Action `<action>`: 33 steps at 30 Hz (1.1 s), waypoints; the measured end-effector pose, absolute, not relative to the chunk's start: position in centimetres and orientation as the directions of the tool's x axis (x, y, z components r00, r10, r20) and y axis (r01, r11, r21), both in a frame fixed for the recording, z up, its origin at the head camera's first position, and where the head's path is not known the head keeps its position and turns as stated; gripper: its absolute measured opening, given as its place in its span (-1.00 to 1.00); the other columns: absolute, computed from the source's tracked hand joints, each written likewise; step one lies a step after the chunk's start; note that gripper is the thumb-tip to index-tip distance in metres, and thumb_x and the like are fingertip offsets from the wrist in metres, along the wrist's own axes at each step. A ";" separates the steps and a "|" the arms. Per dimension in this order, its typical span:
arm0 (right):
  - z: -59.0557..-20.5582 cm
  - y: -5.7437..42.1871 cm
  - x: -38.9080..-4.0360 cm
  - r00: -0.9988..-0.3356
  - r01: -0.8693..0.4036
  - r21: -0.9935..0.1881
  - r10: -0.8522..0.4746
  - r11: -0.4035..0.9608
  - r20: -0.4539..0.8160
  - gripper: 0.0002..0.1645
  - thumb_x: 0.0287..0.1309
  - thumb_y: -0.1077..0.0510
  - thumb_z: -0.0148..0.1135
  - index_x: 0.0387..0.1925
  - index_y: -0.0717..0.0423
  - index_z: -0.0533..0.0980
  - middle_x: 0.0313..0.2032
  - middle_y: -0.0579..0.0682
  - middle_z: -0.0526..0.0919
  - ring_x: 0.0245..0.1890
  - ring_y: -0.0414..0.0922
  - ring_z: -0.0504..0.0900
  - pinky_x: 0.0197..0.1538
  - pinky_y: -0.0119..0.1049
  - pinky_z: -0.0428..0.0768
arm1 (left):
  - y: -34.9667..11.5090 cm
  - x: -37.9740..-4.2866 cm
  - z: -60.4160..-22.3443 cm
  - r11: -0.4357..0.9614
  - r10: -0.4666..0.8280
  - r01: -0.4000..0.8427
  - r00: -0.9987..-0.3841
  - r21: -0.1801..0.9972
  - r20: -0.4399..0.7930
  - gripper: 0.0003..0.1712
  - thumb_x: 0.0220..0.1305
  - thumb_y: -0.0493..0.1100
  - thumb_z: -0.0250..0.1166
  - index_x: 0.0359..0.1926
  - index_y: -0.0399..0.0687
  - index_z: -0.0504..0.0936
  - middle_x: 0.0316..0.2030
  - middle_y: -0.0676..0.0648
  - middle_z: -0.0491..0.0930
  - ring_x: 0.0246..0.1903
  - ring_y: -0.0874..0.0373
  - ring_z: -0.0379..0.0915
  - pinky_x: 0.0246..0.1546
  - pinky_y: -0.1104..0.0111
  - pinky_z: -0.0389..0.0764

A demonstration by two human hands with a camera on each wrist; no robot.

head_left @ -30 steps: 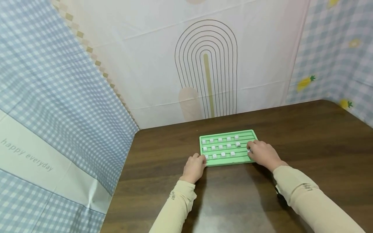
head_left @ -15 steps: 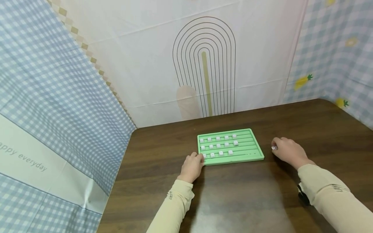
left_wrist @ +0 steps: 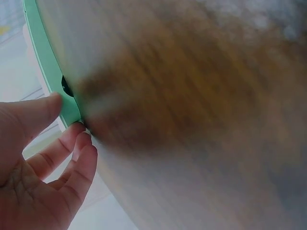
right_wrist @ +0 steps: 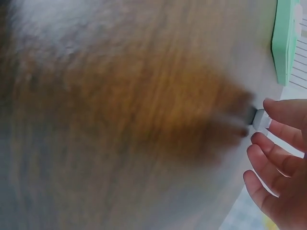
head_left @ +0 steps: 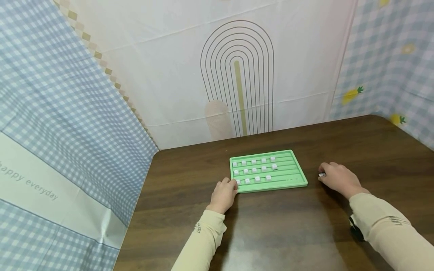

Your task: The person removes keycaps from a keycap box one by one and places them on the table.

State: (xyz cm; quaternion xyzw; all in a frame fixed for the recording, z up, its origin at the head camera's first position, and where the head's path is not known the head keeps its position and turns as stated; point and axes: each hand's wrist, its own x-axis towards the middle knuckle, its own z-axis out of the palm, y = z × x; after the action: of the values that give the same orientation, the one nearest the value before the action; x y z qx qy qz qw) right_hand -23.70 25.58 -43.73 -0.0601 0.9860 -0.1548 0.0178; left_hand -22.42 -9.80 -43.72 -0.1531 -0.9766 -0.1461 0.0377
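A light green grooved board (head_left: pixel 285 174) lies on the table, bearing several small white cubes (head_left: pixel 257 178) in three rows toward its left side. My left hand (head_left: pixel 222 195) holds the board's near left corner. In the left wrist view its thumb (left_wrist: pixel 48 108) presses the front edge while fingertips (left_wrist: pixel 76 128) meet the corner's side. Right of the board, apart from it, my right hand (head_left: pixel 340 180) pinches one small white cube (right_wrist: pixel 260 120) between thumb and fingers, close over the table. The other fingers of that hand are loosely bent.
The brown wooden table (head_left: pixel 271 226) reaches back to a white cloth (head_left: pixel 169 75) with printed arches. Blue checked cloth (head_left: pixel 84 113) hangs along the left side, and more checked cloth (head_left: pixel 383 67) at the right.
My right hand has moved right, off the board's right end to the bare table, with the small white cube between its fingers. My left hand stays at the board's corner.
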 end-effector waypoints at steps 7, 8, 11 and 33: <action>-42.6 22.9 -24.3 -0.981 -0.193 -0.311 -0.182 0.931 0.063 -0.67 0.15 0.13 0.15 -0.12 0.28 0.48 -0.17 0.28 0.50 -0.22 0.17 0.50 -0.29 0.03 0.48 | -10.0 -22.4 -43.7 0.914 0.283 0.306 -0.951 0.266 0.125 -0.94 0.20 -0.17 0.25 -0.35 -0.03 0.53 -0.32 -0.03 0.47 -0.33 0.04 0.40 -0.50 0.34 0.40; -42.5 22.3 -24.4 -0.978 -0.209 -0.310 -0.197 0.927 0.072 -0.67 0.15 0.13 0.15 -0.12 0.28 0.49 -0.18 0.27 0.51 -0.23 0.15 0.51 -0.29 0.02 0.49 | -10.0 -22.4 -43.7 0.915 0.283 0.307 -0.951 0.264 0.123 -0.94 0.21 -0.17 0.24 -0.35 -0.02 0.53 -0.31 -0.03 0.47 -0.33 0.04 0.40 -0.50 0.34 0.40; -42.4 20.7 -24.7 -0.967 -0.253 -0.311 -0.235 0.916 0.096 -0.69 0.14 0.14 0.16 -0.13 0.26 0.51 -0.19 0.24 0.54 -0.25 0.11 0.53 -0.26 -0.02 0.51 | -10.0 -22.4 -43.7 0.913 0.290 0.312 -0.949 0.261 0.122 -0.94 0.21 -0.16 0.24 -0.35 -0.02 0.52 -0.31 -0.03 0.47 -0.32 0.04 0.40 -0.51 0.35 0.39; -44.0 11.2 -25.4 -0.924 -0.378 -0.206 -0.355 0.903 0.139 -0.85 0.06 0.25 0.24 -0.27 0.14 0.54 -0.32 0.05 0.56 -0.38 -0.07 0.56 -0.44 -0.26 0.52 | -9.9 -22.2 -43.9 0.912 0.304 0.330 -0.943 0.244 0.136 -0.94 0.23 -0.17 0.22 -0.34 -0.03 0.51 -0.32 -0.03 0.44 -0.36 0.07 0.35 -0.53 0.40 0.38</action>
State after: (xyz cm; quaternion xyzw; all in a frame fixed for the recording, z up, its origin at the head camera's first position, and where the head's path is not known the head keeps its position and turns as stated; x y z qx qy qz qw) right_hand -25.42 11.15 -43.98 -0.1883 0.9741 -0.1151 -0.0493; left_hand -22.19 -9.85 -43.95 -0.1623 -0.9766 -0.1329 0.0474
